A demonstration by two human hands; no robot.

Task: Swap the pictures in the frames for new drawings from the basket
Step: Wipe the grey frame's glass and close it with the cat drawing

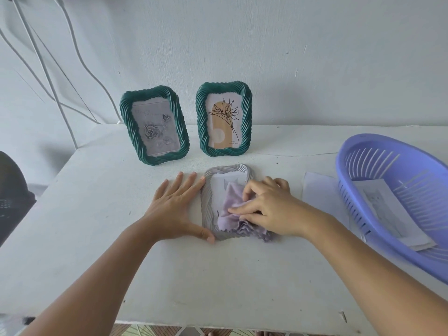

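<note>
A grey ribbed frame (208, 209) lies flat in the middle of the white table (84, 238). My left hand (177, 207) lies flat with straight fingers against the frame's left edge, thumb at its lower corner. My right hand (266, 209) holds a bunched lilac cloth (232, 214) on the frame's glass. Two green ribbed frames stand upright behind: the left one (154, 124) shows a grey rose drawing, the right one (224, 118) a line flower on a tan arch. The blue basket (388, 180) at the right holds paper drawings (388, 209).
A loose white sheet (320, 192) lies between the grey frame and the basket. White cables (48, 69) hang down the wall at the left. A dark object (12, 197) stands past the table's left edge. The table's front edge runs near the bottom of the view.
</note>
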